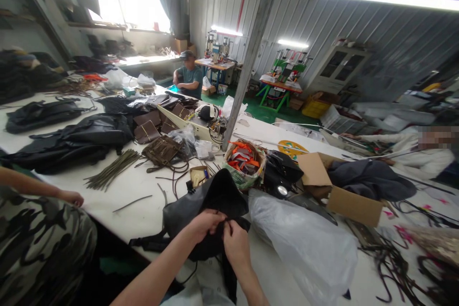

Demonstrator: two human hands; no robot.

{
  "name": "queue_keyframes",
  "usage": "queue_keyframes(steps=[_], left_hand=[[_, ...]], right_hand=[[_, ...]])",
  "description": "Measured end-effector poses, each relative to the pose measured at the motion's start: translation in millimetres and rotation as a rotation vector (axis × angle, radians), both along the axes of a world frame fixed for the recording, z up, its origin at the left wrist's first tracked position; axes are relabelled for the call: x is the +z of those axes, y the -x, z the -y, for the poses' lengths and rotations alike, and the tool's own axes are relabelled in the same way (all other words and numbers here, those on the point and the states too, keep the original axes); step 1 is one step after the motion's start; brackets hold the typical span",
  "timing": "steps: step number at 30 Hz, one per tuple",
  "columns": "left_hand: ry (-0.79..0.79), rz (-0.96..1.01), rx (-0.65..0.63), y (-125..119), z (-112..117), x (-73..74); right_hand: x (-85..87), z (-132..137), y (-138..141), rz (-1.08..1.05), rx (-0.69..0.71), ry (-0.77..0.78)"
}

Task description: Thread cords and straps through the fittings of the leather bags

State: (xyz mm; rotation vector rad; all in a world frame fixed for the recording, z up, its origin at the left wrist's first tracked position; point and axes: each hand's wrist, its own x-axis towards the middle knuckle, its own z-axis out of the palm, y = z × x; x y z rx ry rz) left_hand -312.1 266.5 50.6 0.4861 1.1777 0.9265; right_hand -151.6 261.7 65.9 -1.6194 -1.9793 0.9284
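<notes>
A black bag [182,210] with straps lies at the table's front edge, its dark opening gaping upward. My left hand [208,224] is closed, its fingers pinching the black material at the rim. Close beside it, my right hand [234,239] also pinches the bag's edge with thumb and finger. The two hands almost touch. Whatever small part sits between the fingertips is hidden. A black strap [229,277] hangs down toward me between my forearms.
Right of the bag lies a clear plastic bag [304,244]; behind it stand a scrap-filled basket [247,179] and a cardboard box [353,205]. Dark strips [113,169], brown bags [163,150] and black bags [86,136] lie left. A person in camouflage [43,239] stands close left.
</notes>
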Motion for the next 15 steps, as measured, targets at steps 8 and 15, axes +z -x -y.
queue_keyframes(steps=[8,15], left_hand=[[0.089,-0.031,0.048,-15.8,6.4,-16.0],[0.194,0.029,-0.057,-11.6,8.9,-16.5]], right_hand=[[-13.7,4.2,-10.9,0.02,0.016,0.028],[-17.1,5.9,-17.4,0.079,0.006,0.049]])
